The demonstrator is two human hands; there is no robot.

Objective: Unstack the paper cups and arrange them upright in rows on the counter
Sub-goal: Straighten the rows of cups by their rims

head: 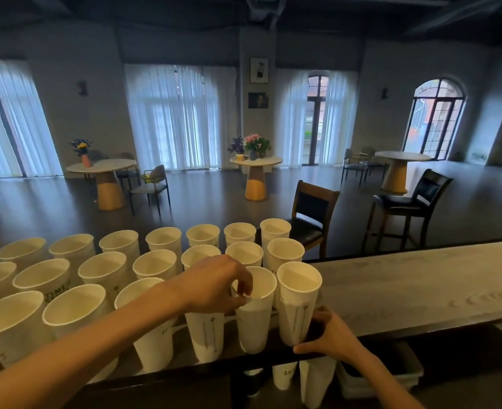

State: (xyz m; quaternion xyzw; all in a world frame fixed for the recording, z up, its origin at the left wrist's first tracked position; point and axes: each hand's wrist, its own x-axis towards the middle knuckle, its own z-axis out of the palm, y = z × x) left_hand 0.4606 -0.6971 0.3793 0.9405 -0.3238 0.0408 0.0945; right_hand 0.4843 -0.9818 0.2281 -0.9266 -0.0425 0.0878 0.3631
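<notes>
the cup (257, 308) i'm setting stands upright in the near row on the worktop (421, 287), long axis vertical, its rim right under my left hand (214, 283), whose fingers (245, 286) pinch that rim. my right hand (329, 338) sits just beside it, curled round the base of the end cup (298, 302). the open worktop lies to the right of both.

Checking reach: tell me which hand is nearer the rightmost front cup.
Right. The right hand touches the base of that cup; the left hand pinches the rim of the next cup, one place left.
</notes>
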